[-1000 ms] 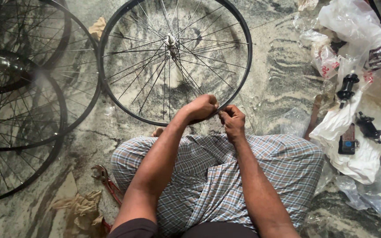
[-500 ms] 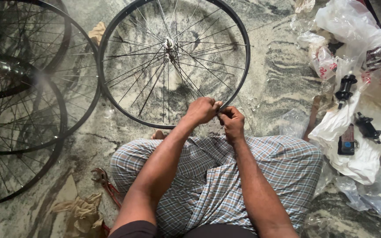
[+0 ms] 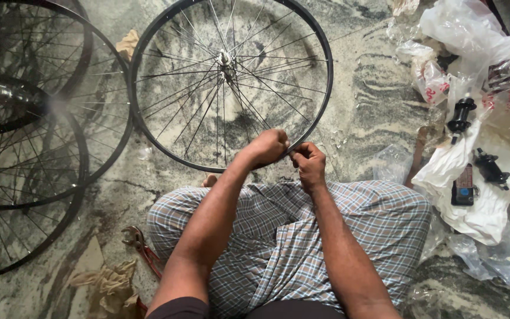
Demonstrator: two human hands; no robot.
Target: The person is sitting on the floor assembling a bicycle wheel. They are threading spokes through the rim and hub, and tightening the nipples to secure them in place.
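A black spoked bicycle wheel rim lies flat on the marbled stone floor in front of my crossed legs, its hub at the centre. My left hand is closed on the near edge of the rim where a spoke meets it. My right hand is just beside it, fingers pinched on something small at the same spot on the rim; what it pinches is too small to make out. My checked cloth wrap covers my lap.
Two more spoked wheels overlap at the left. Red-handled pliers and a crumpled rag lie by my left knee. Plastic bags with black hubs and a small black device sit at the right.
Both hands stay at the same point on the rim's near edge; the wheel has barely shifted.
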